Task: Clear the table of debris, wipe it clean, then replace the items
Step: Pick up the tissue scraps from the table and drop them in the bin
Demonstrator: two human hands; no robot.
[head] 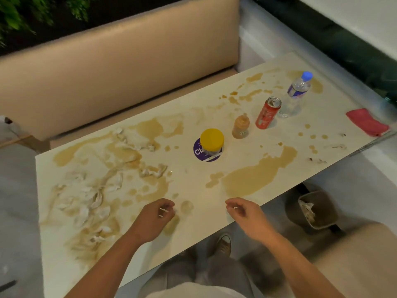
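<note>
Both hands hang over the near table edge, left hand and right hand loosely curled, holding nothing. Soggy tissue scraps sit in brown spills on the left. Further back: yellow-lidded jar, small bottle, red can, water bottle, red cloth far right.

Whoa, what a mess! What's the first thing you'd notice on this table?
The big brown spills spread across the pale table, with soggy torn tissue clumped on the left part. Next, the jar with a bright yellow lid in the middle, beside a small brown bottle, a red can and a water bottle. A red cloth lies at the far right edge.
</note>
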